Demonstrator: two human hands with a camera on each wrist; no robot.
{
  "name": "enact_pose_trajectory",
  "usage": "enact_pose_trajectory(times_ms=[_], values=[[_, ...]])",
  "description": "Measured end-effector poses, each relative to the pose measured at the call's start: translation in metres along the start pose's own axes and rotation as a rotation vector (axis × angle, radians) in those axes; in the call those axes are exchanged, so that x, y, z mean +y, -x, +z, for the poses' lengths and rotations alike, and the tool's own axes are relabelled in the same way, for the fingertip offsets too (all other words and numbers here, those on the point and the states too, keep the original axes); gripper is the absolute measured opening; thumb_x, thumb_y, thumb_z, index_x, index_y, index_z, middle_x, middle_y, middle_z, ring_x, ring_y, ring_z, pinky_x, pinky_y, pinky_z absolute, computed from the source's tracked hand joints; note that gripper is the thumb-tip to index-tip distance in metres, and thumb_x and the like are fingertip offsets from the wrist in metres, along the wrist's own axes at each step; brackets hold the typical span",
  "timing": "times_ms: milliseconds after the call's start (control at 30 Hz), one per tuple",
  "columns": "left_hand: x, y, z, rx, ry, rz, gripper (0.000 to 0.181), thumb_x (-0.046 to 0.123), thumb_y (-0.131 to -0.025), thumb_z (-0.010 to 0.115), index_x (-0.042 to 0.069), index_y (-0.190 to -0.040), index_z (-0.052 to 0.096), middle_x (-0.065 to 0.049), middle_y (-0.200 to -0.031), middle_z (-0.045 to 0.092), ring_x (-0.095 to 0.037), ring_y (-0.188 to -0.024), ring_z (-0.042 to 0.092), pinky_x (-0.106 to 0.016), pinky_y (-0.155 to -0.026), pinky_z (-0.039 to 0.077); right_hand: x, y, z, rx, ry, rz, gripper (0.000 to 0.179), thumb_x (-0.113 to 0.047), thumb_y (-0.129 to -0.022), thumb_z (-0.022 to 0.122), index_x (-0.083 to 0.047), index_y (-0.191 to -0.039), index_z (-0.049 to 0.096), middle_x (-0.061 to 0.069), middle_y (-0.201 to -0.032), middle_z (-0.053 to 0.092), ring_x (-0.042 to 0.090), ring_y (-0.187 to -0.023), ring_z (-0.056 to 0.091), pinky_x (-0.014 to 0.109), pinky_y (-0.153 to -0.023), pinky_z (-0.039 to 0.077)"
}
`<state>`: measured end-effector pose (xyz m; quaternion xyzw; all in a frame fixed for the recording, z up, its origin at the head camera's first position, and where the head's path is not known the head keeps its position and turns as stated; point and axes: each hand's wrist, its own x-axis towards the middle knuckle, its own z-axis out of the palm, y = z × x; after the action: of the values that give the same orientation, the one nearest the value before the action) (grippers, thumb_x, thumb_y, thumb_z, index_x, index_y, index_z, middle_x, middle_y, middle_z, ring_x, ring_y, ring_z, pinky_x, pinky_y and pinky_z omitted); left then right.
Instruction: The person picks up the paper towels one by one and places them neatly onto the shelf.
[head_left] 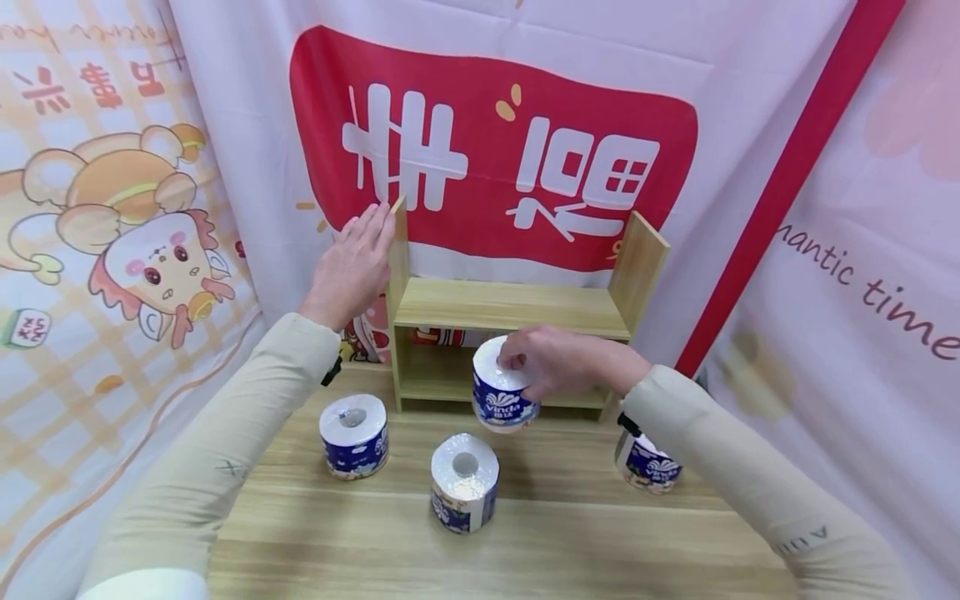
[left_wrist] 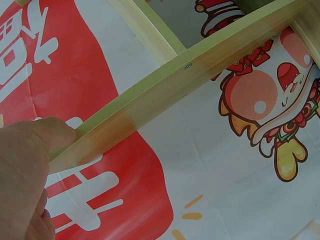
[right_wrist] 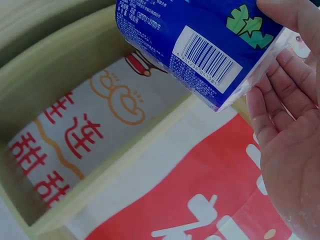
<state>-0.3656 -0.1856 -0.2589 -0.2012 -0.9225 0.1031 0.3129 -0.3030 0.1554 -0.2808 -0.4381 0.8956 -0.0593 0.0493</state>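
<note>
A wooden shelf (head_left: pixel 513 307) stands on the table against the printed cloth. At its left side panel (left_wrist: pixel 145 85), my left hand (head_left: pixel 356 262) holds the upper end, the thumb lying along the panel's edge. My right hand (head_left: pixel 558 358) grips a blue-and-white wrapped toilet roll (head_left: pixel 504 387) by its upper part, in front of the shelf's lower compartment. The right wrist view shows the roll (right_wrist: pixel 200 45) with its barcode, the thumb on one side and the fingers on the other.
On the wooden table (head_left: pixel 555 542) stand one toilet roll (head_left: pixel 355 454) at the left, another roll (head_left: pixel 464 500) in the middle, and a third roll (head_left: pixel 649 467) partly behind my right sleeve. Printed cloth (head_left: pixel 255 125) hangs behind and along both sides.
</note>
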Motion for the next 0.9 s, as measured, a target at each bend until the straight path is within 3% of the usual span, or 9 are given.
enact_pose_trajectory(times_ms=[200, 900], values=[[0.000, 0.000, 0.002, 0.004, 0.009, -0.008, 0.080, 0.011, -0.095, 0.073, -0.006, -0.161, 0.032, -0.026, -0.171, 0.030, -0.042, -0.160, 0.030, -0.052, -0.129, 0.034, -0.004, -0.012, -0.016, 0.036, 0.008, -0.043, 0.044, -0.019, -0.087, 0.087, -0.012, -0.127, 0.072, 0.003, -0.122, 0.071, 0.018, -0.112, 0.065, 0.034, -0.102, 0.061], [0.000, -0.003, 0.006, -0.017, 0.019, -0.009, 0.078, 0.012, -0.099, 0.067, -0.006, -0.163, 0.027, -0.026, -0.172, 0.027, -0.042, -0.162, 0.027, -0.052, -0.130, 0.031, -0.012, -0.055, -0.058, 0.122, 0.044, -0.006, 0.051, -0.022, -0.086, 0.089, -0.013, -0.133, 0.071, 0.005, -0.128, 0.072, 0.021, -0.117, 0.065, 0.037, -0.105, 0.060]])
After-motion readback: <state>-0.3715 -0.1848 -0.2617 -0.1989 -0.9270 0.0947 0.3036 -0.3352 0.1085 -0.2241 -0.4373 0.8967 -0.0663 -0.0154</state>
